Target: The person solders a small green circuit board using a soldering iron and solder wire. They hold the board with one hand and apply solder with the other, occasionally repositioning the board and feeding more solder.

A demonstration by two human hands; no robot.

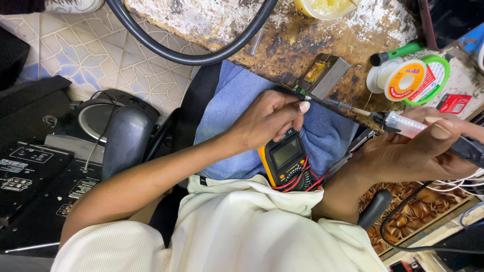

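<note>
Head view showed the left hand [269, 118] pinching a small part [301, 92] steady at the counter [282, 45] edge, so that the iron [403, 126], gripped penlike in the right hand [418, 148], could reach it, a meter [285, 158] resting on the lap.

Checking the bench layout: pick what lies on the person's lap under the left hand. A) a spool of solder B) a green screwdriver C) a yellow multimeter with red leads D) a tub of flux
C: the yellow multimeter with red leads lies on the lap just below the left hand.
</note>
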